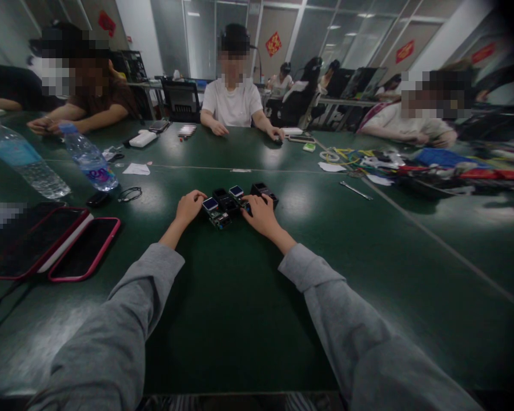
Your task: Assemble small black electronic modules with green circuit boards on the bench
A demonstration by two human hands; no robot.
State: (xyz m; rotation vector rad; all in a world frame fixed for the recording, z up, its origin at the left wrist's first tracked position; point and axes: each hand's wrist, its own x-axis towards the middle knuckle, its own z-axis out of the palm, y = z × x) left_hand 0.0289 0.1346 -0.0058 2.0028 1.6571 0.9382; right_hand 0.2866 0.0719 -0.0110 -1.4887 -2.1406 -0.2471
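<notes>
Fingers on the right hand look a bit spread, and those on the left hand are bent; I can't tell if they pinch anything. The big green table fills much of the frame, and its near edge runs along the bottom. Good room to move lies in the low middle, between the grey sleeves. A pile of cables takes up space at the upper right, and a pink-rimmed phone does at the left. Black boxes sit near the middle of the frame. Little boards with screens are beside them, by the left fingertips. I think the step now is handling these small parts. A next move would call for a soft, careful pinch.
</notes>
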